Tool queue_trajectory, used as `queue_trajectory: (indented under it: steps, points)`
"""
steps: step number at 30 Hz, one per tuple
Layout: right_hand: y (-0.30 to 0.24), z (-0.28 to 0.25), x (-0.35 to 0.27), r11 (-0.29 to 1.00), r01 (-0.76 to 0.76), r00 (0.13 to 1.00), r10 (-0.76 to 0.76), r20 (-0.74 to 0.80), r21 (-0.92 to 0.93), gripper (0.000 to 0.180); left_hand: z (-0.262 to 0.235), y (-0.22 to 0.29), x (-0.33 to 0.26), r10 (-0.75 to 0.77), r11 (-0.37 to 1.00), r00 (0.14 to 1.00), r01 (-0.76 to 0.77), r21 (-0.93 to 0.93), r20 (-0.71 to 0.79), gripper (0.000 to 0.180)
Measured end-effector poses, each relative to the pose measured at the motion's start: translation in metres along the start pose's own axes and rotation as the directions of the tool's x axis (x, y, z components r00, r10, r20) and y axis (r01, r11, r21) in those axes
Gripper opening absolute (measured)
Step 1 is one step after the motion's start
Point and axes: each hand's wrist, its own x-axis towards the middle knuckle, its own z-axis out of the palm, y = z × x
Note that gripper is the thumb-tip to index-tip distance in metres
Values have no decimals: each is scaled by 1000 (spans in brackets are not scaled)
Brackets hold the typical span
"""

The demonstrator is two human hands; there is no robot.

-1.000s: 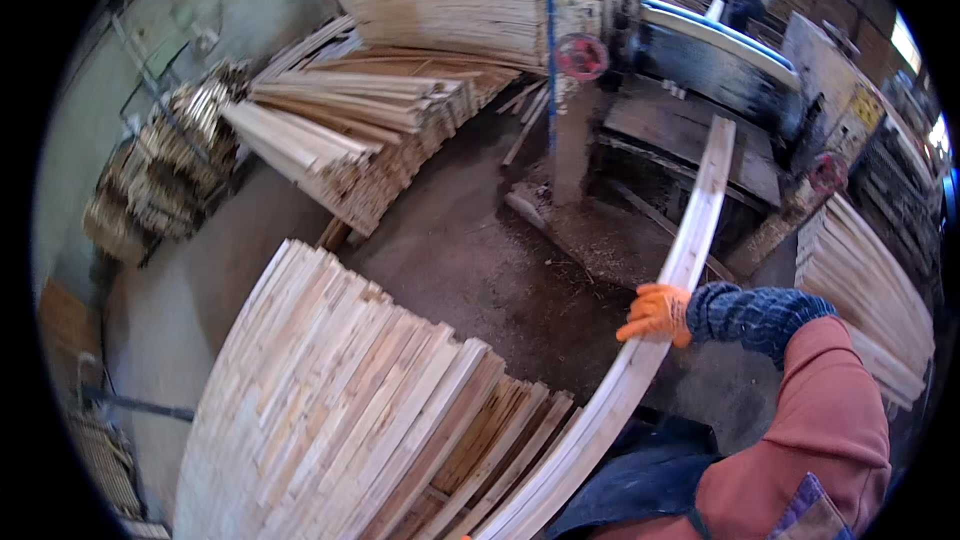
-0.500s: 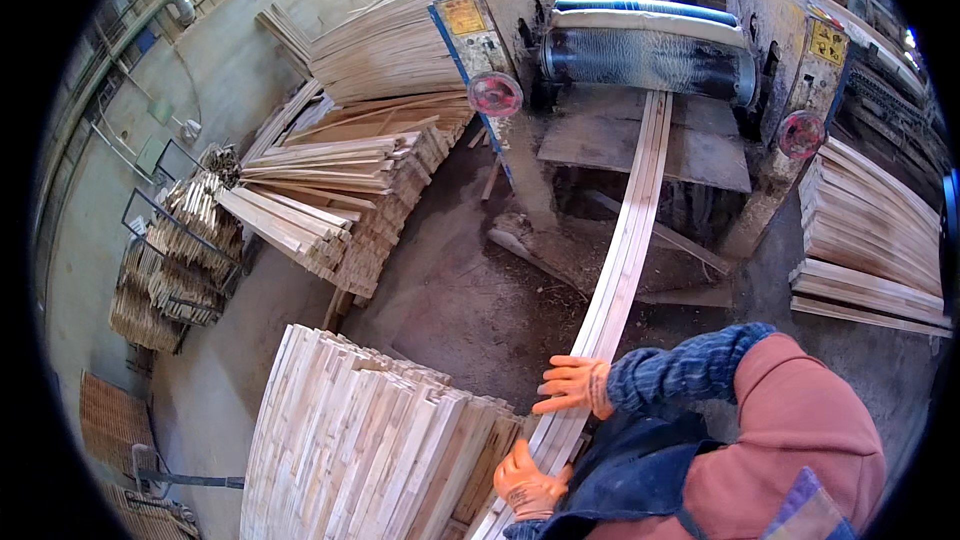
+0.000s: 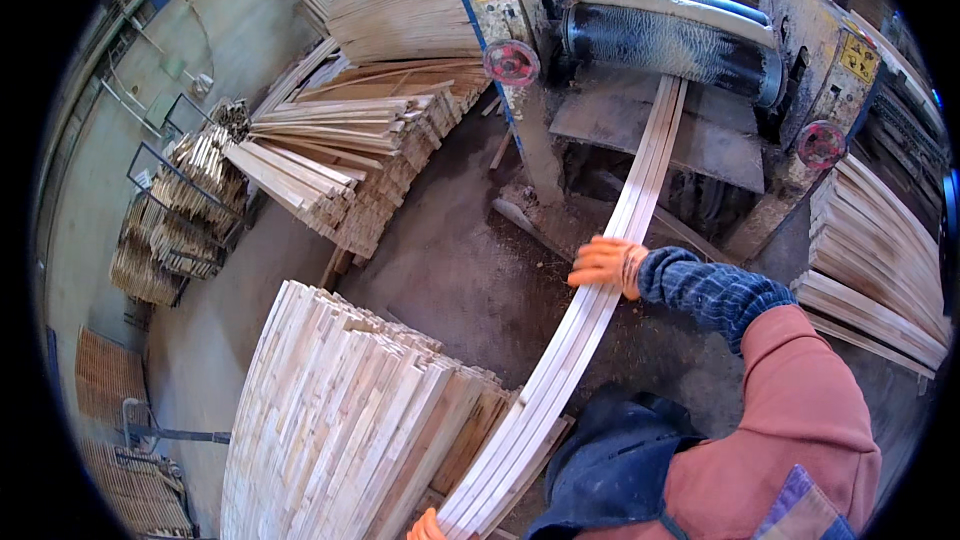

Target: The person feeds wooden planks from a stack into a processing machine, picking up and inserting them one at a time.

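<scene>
Several long, pale wooden strips point(image 3: 560, 365) lie side by side as one bundle. It runs from the lower edge up to the dark roller point(image 3: 670, 48) of a machine, where the far ends go under. My right hand point(image 3: 606, 265), in an orange glove, lies across the top of the strips about midway, fingers stretched out past their left edge. Low at the picture's edge, my left hand point(image 3: 426, 526), also gloved in orange, touches the left side of the strips' near end. Most of that hand is cut off, so its grip is hidden.
A large stack of wooden strips point(image 3: 330, 410) stands left of the bundle. Another stack point(image 3: 370, 185) lies farther back left, and more strips point(image 3: 875, 260) lie at the right. The machine's side posts carry red handwheels point(image 3: 511, 62). A metal rack point(image 3: 190, 210) holds short pieces.
My right hand has moved forward along the strips toward the machine, its fingers now closer together. My left hand has dropped back and left to the lower edge. The view has shifted slightly.
</scene>
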Motion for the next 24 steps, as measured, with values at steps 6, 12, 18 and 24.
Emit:
queue_trajectory:
  steps: [6, 12, 18, 24]
  points:
    - [-41, 4, -3, 975, -118, 991, 127, -33, 190, 106, 24, 55, 50, -9, 997, 996, 2, 74, 94, 89]
    - [-196, -8, 30, 894, 382, 894, -421, 151, 234, 116, 33, 142, 51, 109, 985, 994, -103, -141, 32, 91]
    - [-209, -24, 42, 892, 356, 799, -445, 404, 278, 98, 33, 125, 27, 30, 955, 993, -63, -289, -117, 104]
    - [-135, -22, 34, 961, 205, 921, -253, 295, 184, 108, 13, -12, -54, -149, 989, 989, 149, -6, -23, 103]
